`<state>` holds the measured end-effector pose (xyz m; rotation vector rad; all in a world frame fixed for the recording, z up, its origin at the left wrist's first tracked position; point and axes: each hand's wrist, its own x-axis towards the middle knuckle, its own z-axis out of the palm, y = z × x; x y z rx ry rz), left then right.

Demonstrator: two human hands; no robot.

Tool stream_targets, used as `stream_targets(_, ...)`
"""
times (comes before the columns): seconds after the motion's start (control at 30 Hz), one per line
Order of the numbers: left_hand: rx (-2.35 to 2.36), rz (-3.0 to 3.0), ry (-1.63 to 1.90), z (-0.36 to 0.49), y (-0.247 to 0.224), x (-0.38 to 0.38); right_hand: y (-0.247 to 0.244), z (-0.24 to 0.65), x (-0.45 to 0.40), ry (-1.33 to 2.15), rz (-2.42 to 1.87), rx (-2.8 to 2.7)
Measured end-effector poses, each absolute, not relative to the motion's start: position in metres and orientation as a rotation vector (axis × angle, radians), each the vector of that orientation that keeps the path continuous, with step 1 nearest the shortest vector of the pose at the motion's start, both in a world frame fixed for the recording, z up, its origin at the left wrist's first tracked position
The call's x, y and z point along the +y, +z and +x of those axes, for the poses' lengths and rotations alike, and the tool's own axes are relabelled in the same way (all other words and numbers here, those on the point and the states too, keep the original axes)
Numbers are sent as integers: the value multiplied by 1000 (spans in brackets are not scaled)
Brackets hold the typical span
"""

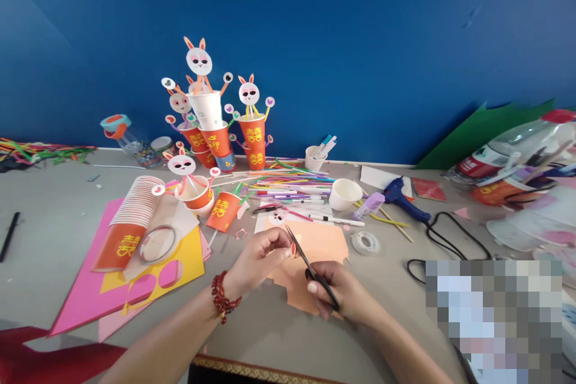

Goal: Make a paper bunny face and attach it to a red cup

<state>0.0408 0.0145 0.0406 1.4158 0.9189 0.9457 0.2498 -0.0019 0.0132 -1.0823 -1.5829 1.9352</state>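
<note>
My left hand point(265, 254), with a red bead bracelet point(224, 297) on its wrist, pinches a small orange-and-red paper piece point(293, 249). Black-handled scissors point(322, 283) are held in my right hand point(335, 289), their blades pointing up and left beside that piece. Whether the blades touch it is too small to tell. Beneath both hands lies a light orange paper sheet point(321, 240) with cut edges. A white paper with a drawn rabbit face point(276, 218) lies just behind it.
Rabbit-topped cups point(208, 109) stand behind, left of centre. Stacked cups point(130, 222) lie on coloured sheets point(85, 276) at left. Pens point(306, 203), a white cup point(345, 194), a glue stick point(369, 206), a tape roll point(365, 242) and a blue glue gun point(405, 201) lie beyond the hands.
</note>
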Motion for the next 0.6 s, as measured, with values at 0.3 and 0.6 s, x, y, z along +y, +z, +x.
stream_targets(0.3,823,1340,1004,49,34,13,17,248,-2,1954,-1113,-1575)
stream_targets(0.6,964,1291,1087,42,35,26,18,249,-2,1900,-1072,-1462)
